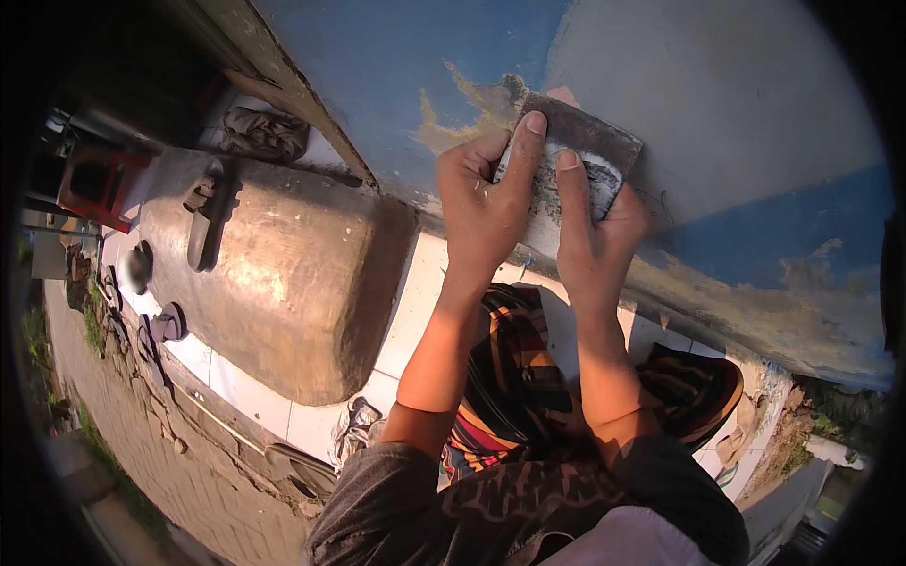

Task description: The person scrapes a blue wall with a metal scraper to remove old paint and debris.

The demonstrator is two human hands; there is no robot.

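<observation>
A flat, roughly rectangular putty scraper, dark along its far edge and smeared with whitish putty, is gripped from both sides. My left hand closes round its left side, thumb laid on the upper face. On the opposite side my right hand holds it likewise, its fingers partly hidden underneath. The scraper lies over the painted wall, which is blue with a large grey patch. Whether the blade touches the wall I cannot tell. Just left of it, a rough tan patch breaks the blue paint.
On the left a big rounded concrete block rises from white floor tiles, with a dark sandal on top. Beyond are a bundled cloth and a red chair. A crumpled plastic bag lies near my left elbow.
</observation>
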